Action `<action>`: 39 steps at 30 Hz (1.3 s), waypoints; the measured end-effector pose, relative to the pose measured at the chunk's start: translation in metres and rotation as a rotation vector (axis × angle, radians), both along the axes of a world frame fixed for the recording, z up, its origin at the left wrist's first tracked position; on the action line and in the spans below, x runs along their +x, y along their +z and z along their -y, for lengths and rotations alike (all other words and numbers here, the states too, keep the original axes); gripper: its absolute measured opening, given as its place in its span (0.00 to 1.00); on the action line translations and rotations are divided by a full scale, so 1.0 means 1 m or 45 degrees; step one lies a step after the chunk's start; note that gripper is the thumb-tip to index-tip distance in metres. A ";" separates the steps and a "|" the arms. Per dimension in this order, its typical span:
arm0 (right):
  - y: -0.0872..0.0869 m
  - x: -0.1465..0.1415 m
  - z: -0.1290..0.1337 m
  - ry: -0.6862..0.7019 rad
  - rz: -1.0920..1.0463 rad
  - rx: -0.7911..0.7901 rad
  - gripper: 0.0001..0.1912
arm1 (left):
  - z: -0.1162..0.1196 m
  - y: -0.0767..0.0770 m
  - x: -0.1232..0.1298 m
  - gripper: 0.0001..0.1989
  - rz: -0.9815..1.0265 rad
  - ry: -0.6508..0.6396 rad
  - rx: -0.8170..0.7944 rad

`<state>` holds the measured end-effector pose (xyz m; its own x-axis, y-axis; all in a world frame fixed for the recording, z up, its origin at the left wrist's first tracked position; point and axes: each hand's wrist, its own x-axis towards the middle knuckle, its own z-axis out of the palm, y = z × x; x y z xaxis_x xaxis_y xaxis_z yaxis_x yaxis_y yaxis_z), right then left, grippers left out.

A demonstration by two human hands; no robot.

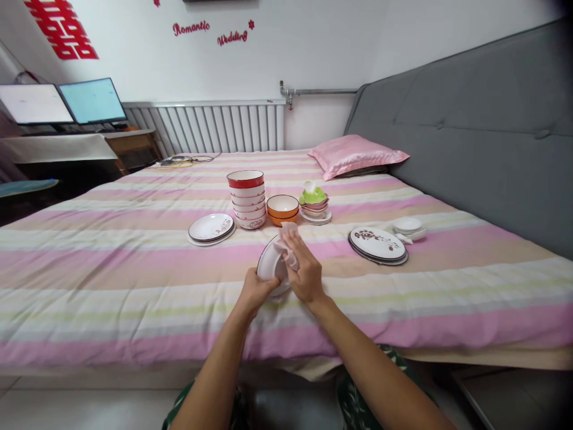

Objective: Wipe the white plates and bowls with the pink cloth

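Observation:
A white plate [267, 263] with a dark rim is tilted up over the near part of the bed. My left hand [258, 289] grips its lower left edge, with the thumb on the face turned toward me. In my right hand [307, 269] is a thin pale pink cloth [289, 230], bunched under the fingers and pressed against the plate's upper right side. The right hand and cloth hide that side of the plate. Just beyond the plate sit orange bowls [283, 214], stacked together.
A tall bowl stack [249, 203] stands behind, with round plates [211, 228] at its left. Small dishes with a green leaf-shaped one [313, 196] are right of the orange bowls. Oval plates [377, 245] and white spoons [414, 233] lie farther right. A pink pillow [356, 155] rests against the headboard.

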<state>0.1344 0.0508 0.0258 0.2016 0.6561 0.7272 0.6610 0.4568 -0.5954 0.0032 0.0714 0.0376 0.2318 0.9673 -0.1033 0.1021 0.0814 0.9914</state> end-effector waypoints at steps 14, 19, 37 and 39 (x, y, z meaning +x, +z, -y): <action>0.003 -0.020 0.012 0.284 0.526 0.106 0.28 | 0.003 0.003 -0.005 0.22 0.077 0.023 0.367; 0.006 -0.008 0.006 0.158 0.376 0.048 0.30 | -0.002 -0.006 -0.004 0.10 0.003 -0.108 0.137; -0.034 0.022 -0.032 -0.288 -1.154 -0.513 0.17 | 0.003 -0.003 -0.001 0.24 -0.072 -0.072 0.004; -0.026 0.017 -0.027 -0.256 -1.030 -0.423 0.19 | 0.003 -0.004 -0.001 0.24 -0.076 -0.050 -0.001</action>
<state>0.1511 0.0780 -0.0002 0.7034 0.7048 0.0918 0.0310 0.0986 -0.9946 0.0018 0.0687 0.0333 0.2626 0.9576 -0.1184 0.1641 0.0766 0.9835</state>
